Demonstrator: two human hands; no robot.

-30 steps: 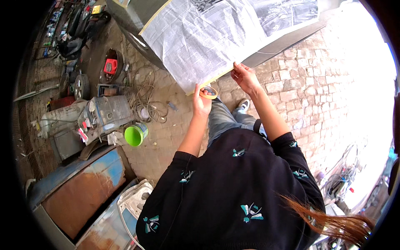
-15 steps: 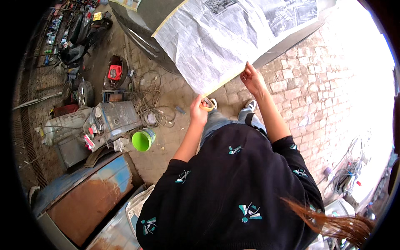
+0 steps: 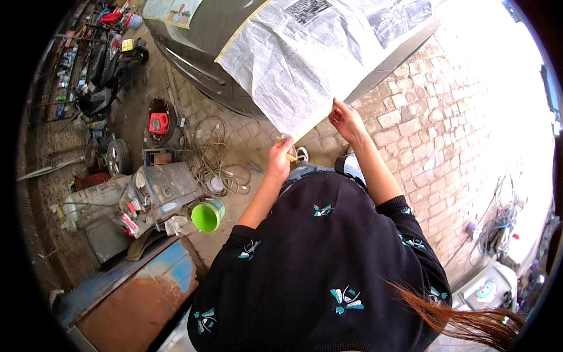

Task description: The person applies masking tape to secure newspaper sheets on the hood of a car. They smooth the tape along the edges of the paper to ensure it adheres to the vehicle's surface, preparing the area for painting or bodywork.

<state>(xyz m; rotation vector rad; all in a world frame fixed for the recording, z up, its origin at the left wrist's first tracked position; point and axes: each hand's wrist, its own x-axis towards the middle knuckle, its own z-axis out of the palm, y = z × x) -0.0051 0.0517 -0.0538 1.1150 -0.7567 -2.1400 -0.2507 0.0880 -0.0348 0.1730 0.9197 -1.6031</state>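
A large sheet of newspaper [image 3: 293, 76] lies over the grey car body [image 3: 202, 53], its near part hanging off toward me. Yellowish masking tape runs along its near edge and its left edge. My left hand [image 3: 279, 158] is closed at the sheet's near left corner, gripping a roll of masking tape [image 3: 292, 156], seen mostly edge-on. At the right end of the same edge, my right hand [image 3: 348, 122] pinches the newspaper between thumb and fingers. A second, smaller paper sheet [image 3: 170, 12] is stuck on the car farther left.
To the left stand a green bucket [image 3: 205, 217], coiled hose or cable [image 3: 214, 152], a worn metal box [image 3: 170, 185] and a loose wheel [image 3: 118, 157]. A red container [image 3: 158, 123] and a parked motorbike [image 3: 102, 88] are beyond. Brick paving [image 3: 422, 146] spreads to the right.
My right hand has shifted slightly left and nearer to me along the paper's edge. The tape roll has turned in my left hand. The view has shifted a little.
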